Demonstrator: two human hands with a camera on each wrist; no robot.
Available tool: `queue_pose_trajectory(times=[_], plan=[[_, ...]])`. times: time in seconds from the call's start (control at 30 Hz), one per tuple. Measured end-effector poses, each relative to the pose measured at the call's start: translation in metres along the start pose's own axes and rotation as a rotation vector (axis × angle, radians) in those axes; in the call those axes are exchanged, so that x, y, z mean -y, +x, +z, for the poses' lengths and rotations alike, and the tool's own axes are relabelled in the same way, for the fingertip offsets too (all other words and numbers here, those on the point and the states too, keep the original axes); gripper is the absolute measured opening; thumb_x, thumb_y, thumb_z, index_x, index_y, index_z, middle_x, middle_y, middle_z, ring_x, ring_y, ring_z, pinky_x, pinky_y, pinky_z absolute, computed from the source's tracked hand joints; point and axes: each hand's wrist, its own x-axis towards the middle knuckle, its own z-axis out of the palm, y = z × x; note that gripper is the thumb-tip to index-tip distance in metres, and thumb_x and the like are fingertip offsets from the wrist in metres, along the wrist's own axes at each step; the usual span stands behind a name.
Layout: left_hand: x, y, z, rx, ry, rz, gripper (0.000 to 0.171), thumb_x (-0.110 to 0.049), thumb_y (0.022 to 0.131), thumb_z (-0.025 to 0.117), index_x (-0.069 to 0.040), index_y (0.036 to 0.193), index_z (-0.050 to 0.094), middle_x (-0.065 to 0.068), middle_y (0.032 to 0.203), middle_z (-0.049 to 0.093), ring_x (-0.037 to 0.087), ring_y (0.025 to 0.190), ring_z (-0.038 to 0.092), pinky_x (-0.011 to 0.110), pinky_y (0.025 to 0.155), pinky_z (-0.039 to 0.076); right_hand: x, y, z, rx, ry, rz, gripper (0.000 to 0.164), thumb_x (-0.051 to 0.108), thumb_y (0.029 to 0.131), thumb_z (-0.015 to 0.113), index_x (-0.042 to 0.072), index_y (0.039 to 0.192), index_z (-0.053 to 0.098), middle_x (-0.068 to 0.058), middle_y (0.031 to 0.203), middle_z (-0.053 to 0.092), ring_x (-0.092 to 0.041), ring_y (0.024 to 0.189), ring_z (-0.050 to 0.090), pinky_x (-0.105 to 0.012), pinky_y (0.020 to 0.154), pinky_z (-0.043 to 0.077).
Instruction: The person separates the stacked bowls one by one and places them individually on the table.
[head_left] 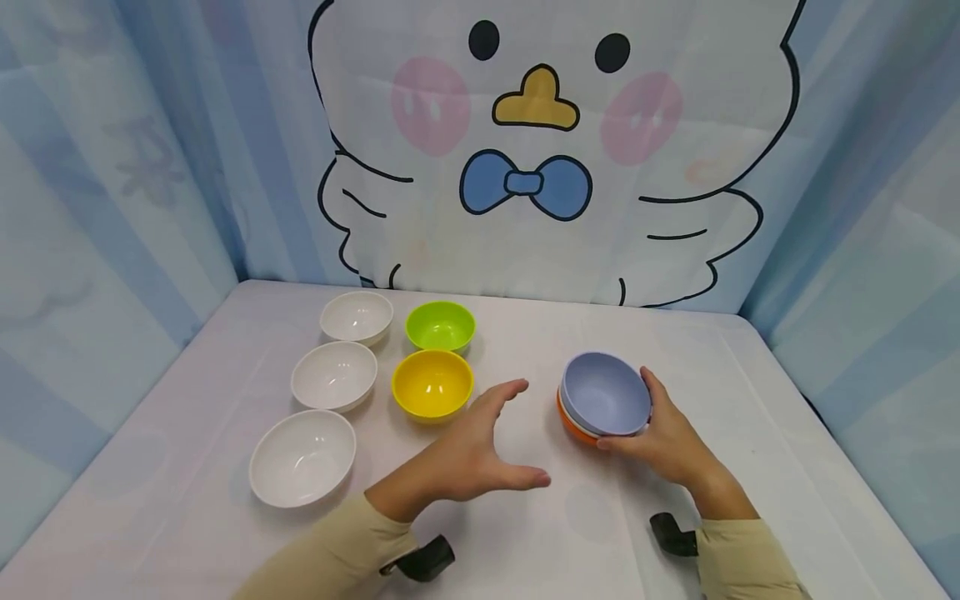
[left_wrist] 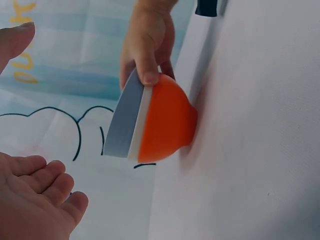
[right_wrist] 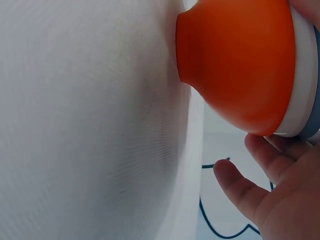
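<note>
My right hand [head_left: 667,437] grips a nested stack of bowls at its right side, thumb at the near rim and fingers round the far side. A periwinkle bowl [head_left: 606,393] is on top, with a white bowl [left_wrist: 140,125] and an orange bowl [left_wrist: 167,120] beneath it. The stack tilts slightly; whether its foot touches the table cannot be told. To the left of the stack, my left hand [head_left: 472,454] holds nothing, its thumb and fingers spread apart. A yellow bowl [head_left: 432,385] sits just beyond the left wrist, with a green bowl [head_left: 440,327] behind it.
On the left of the white-covered table [head_left: 525,542] stands a column of white bowls: a near one [head_left: 302,458], a middle one [head_left: 334,376] and a far one [head_left: 357,317]. A printed curtain [head_left: 525,250] hangs along the back edge, and blue-striped curtains flank both sides.
</note>
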Motion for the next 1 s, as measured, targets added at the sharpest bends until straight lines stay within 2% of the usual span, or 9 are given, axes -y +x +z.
queue_pose_trajectory(times=[0.3,0.57,0.8,1.0], plan=[[0.001,0.022,0.013,-0.021,0.033,0.039,0.101,-0.042,0.077,0.086,-0.014,0.156,0.029,0.002,0.157,0.034,0.019,0.140,0.037,0.042,0.113,0.035,0.000,0.001,0.001,0.001,-0.012,-0.001,0.132,0.038,0.072,0.091,-0.004,0.157,-0.002,-0.033,0.156,0.021,-0.050,0.137,0.031,-0.066,0.108,0.029],[-0.003,0.044,0.023,-0.028,0.073,0.114,0.099,-0.028,0.078,0.088,-0.008,0.155,0.029,0.007,0.155,0.037,0.019,0.138,0.040,0.033,0.111,0.037,-0.002,0.001,0.001,-0.004,0.000,-0.008,0.131,0.037,0.073,0.090,-0.005,0.157,0.000,-0.033,0.155,0.022,-0.050,0.136,0.033,-0.066,0.107,0.031],[-0.004,0.067,0.031,-0.051,0.124,0.125,0.093,-0.024,0.082,0.085,-0.005,0.154,0.030,0.010,0.155,0.038,0.021,0.139,0.041,0.031,0.109,0.039,-0.003,-0.001,0.000,-0.018,-0.001,-0.031,0.129,0.036,0.073,0.090,-0.006,0.156,0.002,-0.034,0.154,0.024,-0.050,0.133,0.035,-0.067,0.105,0.033],[-0.002,0.081,0.033,-0.065,0.175,0.119,0.092,-0.026,0.083,0.084,-0.004,0.154,0.030,0.012,0.155,0.038,0.022,0.140,0.039,0.033,0.113,0.034,-0.003,-0.001,0.000,-0.023,-0.007,-0.040,0.128,0.036,0.073,0.090,-0.006,0.156,0.003,-0.034,0.154,0.024,-0.050,0.133,0.036,-0.066,0.105,0.034]])
